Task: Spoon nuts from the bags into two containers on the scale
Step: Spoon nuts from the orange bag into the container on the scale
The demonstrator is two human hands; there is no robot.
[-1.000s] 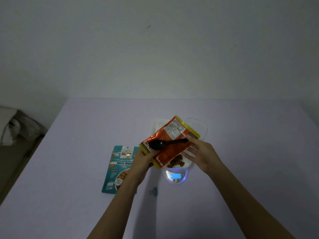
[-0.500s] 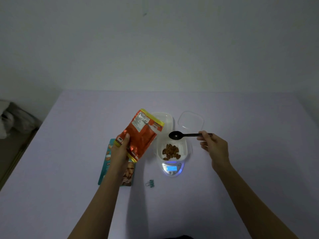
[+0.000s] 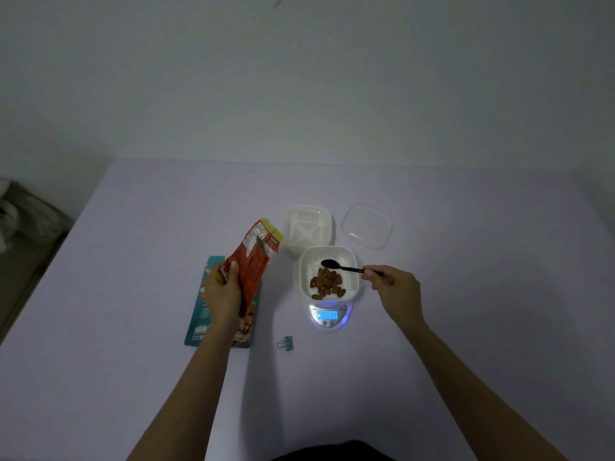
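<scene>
My left hand (image 3: 223, 292) holds an orange nut bag (image 3: 254, 259) upright, left of the scale. My right hand (image 3: 394, 289) grips the handle of a black spoon (image 3: 339, 266), whose bowl hovers over a white slotted container (image 3: 327, 276). Brown nuts (image 3: 326, 283) lie in that container, which sits on a small white scale (image 3: 327, 316) with a lit blue display. A second white container (image 3: 307, 229), with nothing visible inside, stands on the table just behind. A teal almond bag (image 3: 199, 314) lies flat under my left hand and arm.
A clear plastic lid (image 3: 366, 226) lies behind the scale to the right. A small teal binder clip (image 3: 285, 343) rests in front of the scale to the left. The lilac table (image 3: 482, 294) ends at a wall behind; its left edge drops to the floor.
The orange bag moved left, away from over the scale, and turned upright. The spoon came off the bag and swung right, then lowered over the container with nuts.
</scene>
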